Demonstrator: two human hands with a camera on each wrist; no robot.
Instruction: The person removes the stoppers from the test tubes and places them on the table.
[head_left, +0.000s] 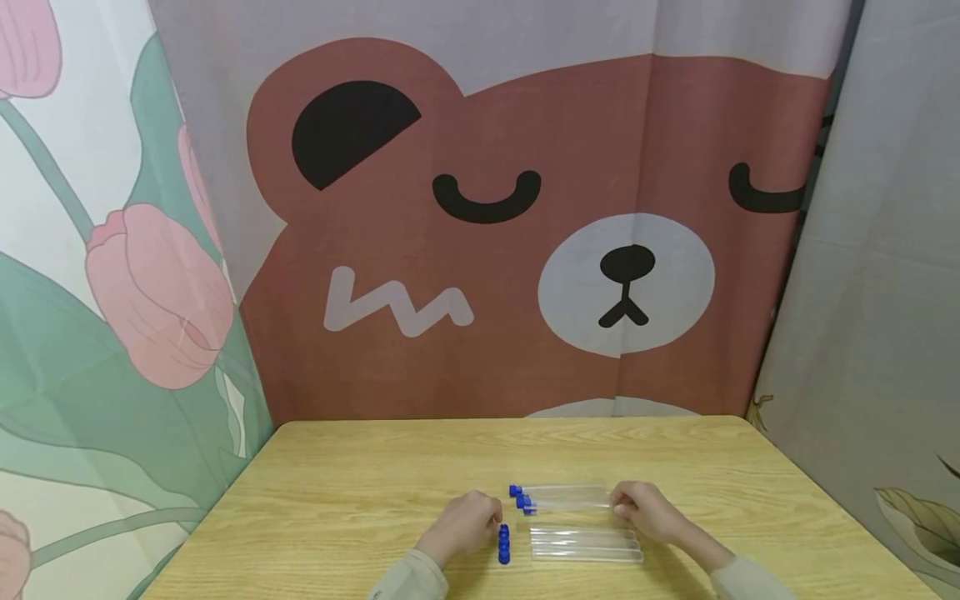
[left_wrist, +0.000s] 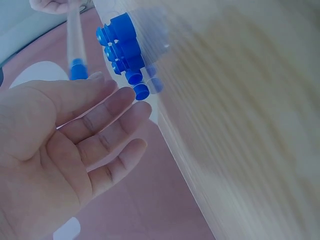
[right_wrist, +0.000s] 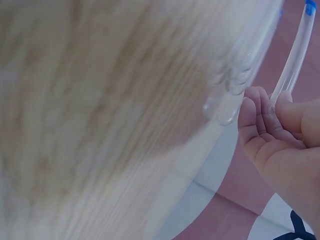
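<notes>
While bare tubes (head_left: 586, 544) are left in row beside loose blue caps (head_left: 504, 545), capping seems partly done: other capped tubes (head_left: 564, 491) are laid farther back on table (head_left: 337, 483). Held tube (right_wrist: 295, 55), also capped, is pinched at clear end by right hand (right_wrist: 280, 127), fingers curled. Blue end is positioned at left hand's (left_wrist: 70, 125) thumb; fingers loosely extended, nothing seen gripped.

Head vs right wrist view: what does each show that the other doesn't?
Head only: the left hand, the row of loose blue caps beside it, and the tulip curtain.
Right wrist only: the palm side of the right hand.
Both: that hand pinching a clear tube, other clear tubes on the wooden table, and part of the bear curtain.
</notes>
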